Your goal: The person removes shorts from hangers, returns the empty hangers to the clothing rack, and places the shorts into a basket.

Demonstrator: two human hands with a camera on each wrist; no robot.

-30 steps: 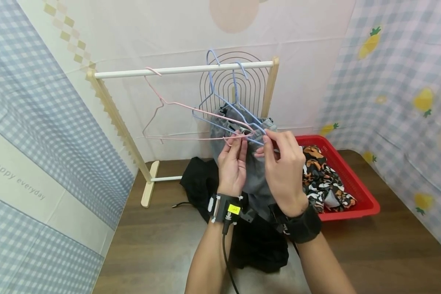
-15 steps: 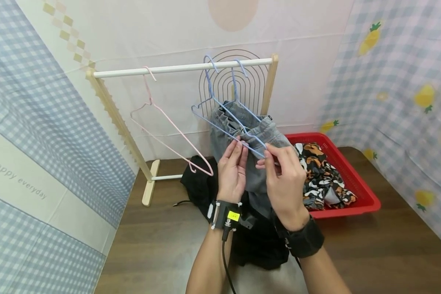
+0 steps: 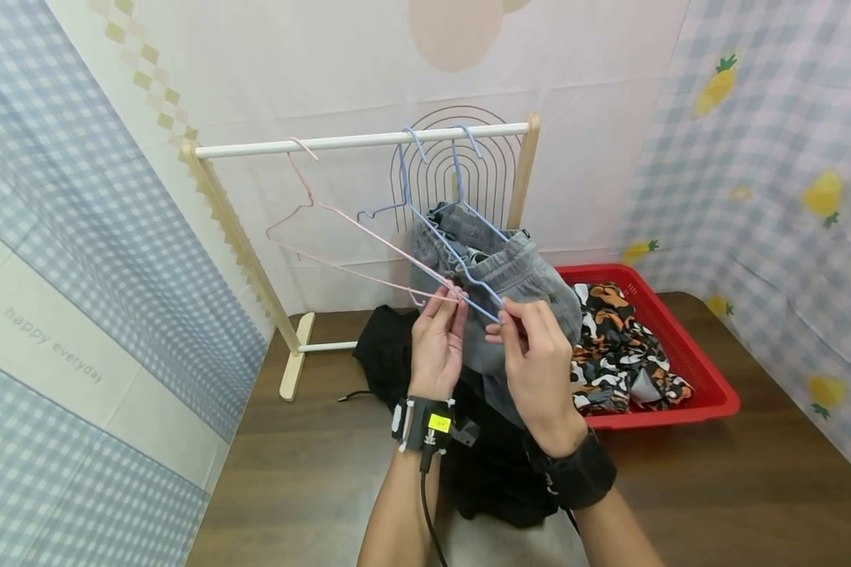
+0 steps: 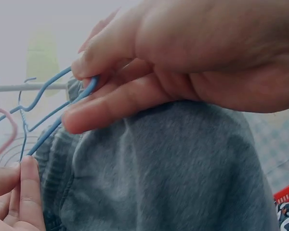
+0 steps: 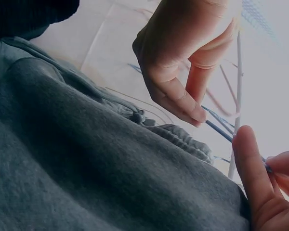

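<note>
My left hand (image 3: 437, 342) pinches the bottom bar of the front blue hanger (image 3: 436, 234). My right hand (image 3: 536, 358) grips that same hanger's near corner between thumb and fingers, as the left wrist view also shows. Both blue hangers hook over the white rail (image 3: 354, 142). Grey denim trousers (image 3: 528, 272) with an elastic waistband hang just behind the front hanger, overlapped by it; the rear blue hanger (image 3: 458, 177) reaches into their waist. A pink hanger (image 3: 310, 203) hangs left on the rail, its near end overlapping my left fingertips.
A red basket (image 3: 716, 398) holding camouflage-patterned clothing (image 3: 613, 339) stands at the right. Black clothing (image 3: 386, 342) lies on the wooden table (image 3: 291, 472) under my wrists. A wooden post (image 3: 237, 244) carries the rail's left end, and a wire rack (image 3: 496, 169) stands behind.
Both hands have moved slightly down with the front blue hanger, whose hook now sits lower on the rail. The pink hanger swung away left, then back against my left fingers.
</note>
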